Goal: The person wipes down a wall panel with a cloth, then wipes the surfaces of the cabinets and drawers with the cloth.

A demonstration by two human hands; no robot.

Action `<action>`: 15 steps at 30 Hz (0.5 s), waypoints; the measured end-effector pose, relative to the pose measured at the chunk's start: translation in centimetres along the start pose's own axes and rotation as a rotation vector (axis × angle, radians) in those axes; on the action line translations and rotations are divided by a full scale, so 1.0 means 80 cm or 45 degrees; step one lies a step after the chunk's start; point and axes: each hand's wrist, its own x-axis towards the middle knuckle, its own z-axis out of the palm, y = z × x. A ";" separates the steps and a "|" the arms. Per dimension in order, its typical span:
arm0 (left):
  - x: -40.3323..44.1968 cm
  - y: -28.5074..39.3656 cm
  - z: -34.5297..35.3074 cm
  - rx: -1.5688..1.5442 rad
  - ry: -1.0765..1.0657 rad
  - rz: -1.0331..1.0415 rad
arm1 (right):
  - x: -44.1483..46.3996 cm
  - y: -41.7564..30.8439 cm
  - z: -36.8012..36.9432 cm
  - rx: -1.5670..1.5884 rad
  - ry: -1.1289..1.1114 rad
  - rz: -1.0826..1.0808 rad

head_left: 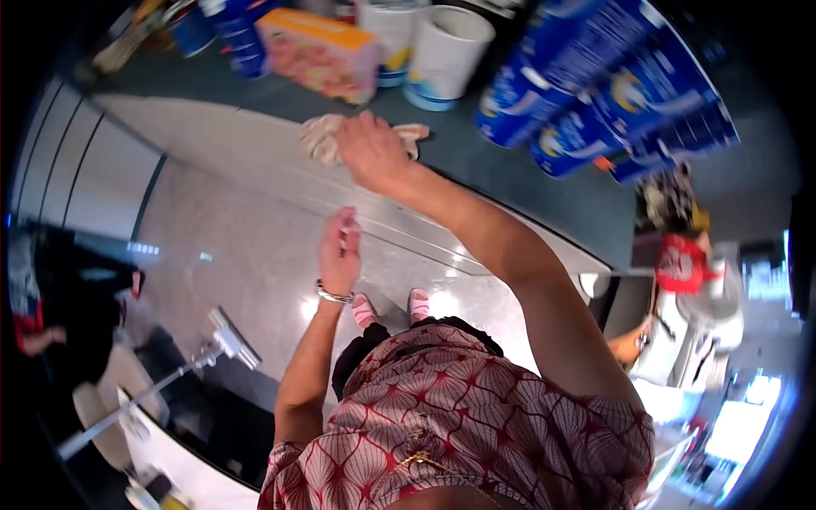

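Observation:
My right hand [371, 151] presses on a pale, crumpled cloth [321, 138] at the front edge of the dark countertop [459, 153]. Its fingers are closed over the cloth, which sticks out on both sides. Lower down, my left hand [341, 248] hangs in the air in front of the cabinet, a bracelet at its wrist. Its fingers are loosely bent, and I see nothing held in them. Just behind the cloth stand an orange and pink box [319, 55] and a white, blue-based canister [449, 58].
Large blue packages [595, 85] fill the counter's right part. A blue bottle [234, 38] stands at the back left. Below lies a shiny floor [255, 229] with a long-handled mop [231, 338] at the left. Another person [76, 289] is at the far left.

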 end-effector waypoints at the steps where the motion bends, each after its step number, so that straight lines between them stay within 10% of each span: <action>1: 0.014 0.023 0.006 0.011 0.089 0.198 | -0.028 0.012 -0.019 0.072 -0.005 -0.006; 7: 0.073 0.108 0.070 0.421 -0.004 0.858 | -0.198 0.096 -0.092 0.234 0.002 0.157; 15: 0.093 0.093 0.121 0.895 0.024 1.001 | -0.391 0.209 -0.190 0.189 -0.080 0.533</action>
